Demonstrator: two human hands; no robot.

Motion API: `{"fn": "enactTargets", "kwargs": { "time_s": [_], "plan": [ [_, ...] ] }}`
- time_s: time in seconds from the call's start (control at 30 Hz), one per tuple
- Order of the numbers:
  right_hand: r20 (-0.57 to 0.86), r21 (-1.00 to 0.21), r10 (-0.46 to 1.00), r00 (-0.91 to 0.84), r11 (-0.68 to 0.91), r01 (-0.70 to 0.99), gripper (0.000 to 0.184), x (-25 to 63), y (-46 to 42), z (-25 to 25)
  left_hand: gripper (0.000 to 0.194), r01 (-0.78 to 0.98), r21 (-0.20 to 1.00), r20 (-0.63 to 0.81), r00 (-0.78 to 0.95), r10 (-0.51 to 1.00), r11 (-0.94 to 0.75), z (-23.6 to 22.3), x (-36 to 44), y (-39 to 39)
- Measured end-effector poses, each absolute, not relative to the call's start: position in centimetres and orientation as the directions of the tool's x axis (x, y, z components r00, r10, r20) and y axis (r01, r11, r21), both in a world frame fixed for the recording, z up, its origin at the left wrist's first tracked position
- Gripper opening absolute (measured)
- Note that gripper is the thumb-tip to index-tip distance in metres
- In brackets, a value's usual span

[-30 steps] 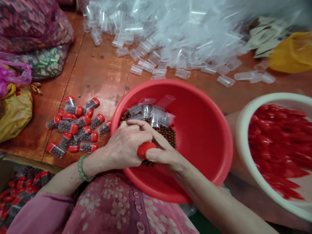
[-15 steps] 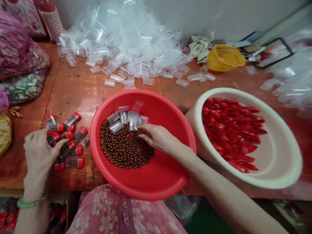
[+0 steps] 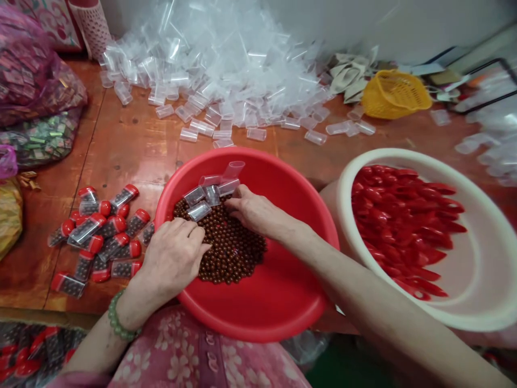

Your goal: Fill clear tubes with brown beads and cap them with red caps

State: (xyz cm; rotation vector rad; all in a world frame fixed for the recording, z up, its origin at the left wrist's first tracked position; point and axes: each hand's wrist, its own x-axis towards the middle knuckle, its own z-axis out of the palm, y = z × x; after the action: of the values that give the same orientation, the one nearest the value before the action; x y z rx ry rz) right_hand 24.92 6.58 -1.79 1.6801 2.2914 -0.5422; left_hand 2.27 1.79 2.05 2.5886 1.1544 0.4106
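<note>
A red plastic basin (image 3: 250, 307) sits in front of me, holding a mound of small brown beads (image 3: 236, 253). Several clear plastic tubes (image 3: 212, 195) lie on the beads at the far side of the mound. My left hand (image 3: 173, 258) rests over the near rim, with curled fingers beside the beads and one tube; its palm side is hidden. My right hand (image 3: 252, 210) lies on the far part of the mound, fingertips next to the tubes. Several bead-filled tubes with red caps (image 3: 113, 231) lie on the table left of the basin.
A cream basin (image 3: 388, 153) full of red caps stands to the right. A heap of empty clear tubes (image 3: 218, 70) spreads across the wooden table (image 3: 133, 134) behind. A yellow basket (image 3: 396, 94) sits far right, and plastic bags of packets (image 3: 28, 70) lie at left.
My left hand has moved from the capped tubes on the table onto the basin's rim by the beads. My right hand has shifted slightly toward the clear tubes.
</note>
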Motion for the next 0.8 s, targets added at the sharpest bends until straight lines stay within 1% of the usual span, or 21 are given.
{"fn": "enactTargets", "kwargs": {
  "time_s": [0.07,0.13,0.23,0.3,0.37,0.4,0.43,0.47,0.5,0.53,0.57,0.6,0.63,0.67,0.73,0.8],
  "plan": [
    [-0.364,-0.195,0.887,-0.284,0.225,0.955,0.026,25.1,6.4,-2.2,0.016,0.699,0.318,0.065,0.658,0.751,-0.64,2.2,2.2,1.9],
    [-0.343,-0.251,0.905,-0.253,0.171,0.953,0.025,25.3,6.3,-2.6,0.017,0.705,0.308,0.022,0.666,0.745,-0.639,2.5,2.2,2.0],
    [-0.358,-0.319,0.913,-0.196,0.078,0.944,0.021,25.7,6.3,-2.8,0.014,0.727,0.265,-0.067,0.67,0.74,-0.634,2.8,2.3,2.1],
    [-0.366,-0.358,0.912,-0.183,0.044,0.933,0.017,25.9,6.6,-2.6,0.014,0.728,0.245,-0.108,0.677,0.728,-0.641,3.0,2.6,2.3],
    [-0.37,-0.401,0.909,-0.193,0.031,0.915,0.017,26.0,6.8,-2.1,0.023,0.711,0.283,-0.111,0.691,0.715,-0.644,3.1,3.0,2.7],
    [-0.382,-0.448,0.901,-0.206,0.015,0.894,0.019,25.8,6.7,-1.8,0.029,0.699,0.321,-0.106,0.697,0.709,-0.639,3.1,3.2,3.0],
    [-0.404,-0.535,0.886,-0.23,-0.025,0.845,0.022,25.6,6.6,-1.5,0.035,0.688,0.364,-0.108,0.701,0.705,-0.628,3.2,3.4,3.2],
    [-0.428,-0.654,0.863,-0.268,-0.09,0.751,0.025,25.3,6.4,-1.2,0.04,0.679,0.405,-0.112,0.702,0.704,-0.612,3.1,3.6,3.4],
    [-0.442,-0.775,0.838,-0.319,-0.178,0.606,0.029,24.9,6.0,-1.0,0.044,0.667,0.444,-0.11,0.703,0.702,-0.598,3.1,3.8,3.6],
    [-0.439,-0.866,0.818,-0.371,-0.275,0.418,0.033,24.4,5.6,-0.8,0.046,0.65,0.48,-0.097,0.707,0.701,-0.59,3.0,4.0,3.7],
    [-0.418,-0.908,0.811,-0.408,-0.354,0.225,0.038,23.9,5.1,-0.6,0.044,0.629,0.512,-0.071,0.71,0.701,-0.585,2.9,4.1,3.7],
    [-0.397,-0.911,0.814,-0.423,-0.407,0.071,0.042,23.4,4.5,-0.5,0.041,0.603,0.54,-0.035,0.713,0.7,-0.587,2.7,4.2,3.7],
    [-0.384,-0.9,0.824,-0.417,-0.434,-0.028,0.045,22.9,4.0,-0.5,0.038,0.576,0.563,0.004,0.715,0.699,-0.593,2.6,4.3,3.7],
    [-0.389,-0.884,0.828,-0.404,-0.459,-0.091,0.045,22.5,3.4,-0.5,0.036,0.554,0.581,0.036,0.714,0.699,-0.596,2.5,4.3,3.6],
    [-0.427,-0.849,0.826,-0.367,-0.506,-0.152,0.04,21.9,2.6,-0.5,0.04,0.536,0.6,0.056,0.713,0.699,-0.594,2.3,4.2,3.6],
    [-0.465,-0.835,0.821,-0.331,-0.531,-0.143,0.038,22.1,2.0,-0.4,0.046,0.526,0.601,0.047,0.728,0.684,-0.602,2.3,4.2,3.7]
  ]
}}
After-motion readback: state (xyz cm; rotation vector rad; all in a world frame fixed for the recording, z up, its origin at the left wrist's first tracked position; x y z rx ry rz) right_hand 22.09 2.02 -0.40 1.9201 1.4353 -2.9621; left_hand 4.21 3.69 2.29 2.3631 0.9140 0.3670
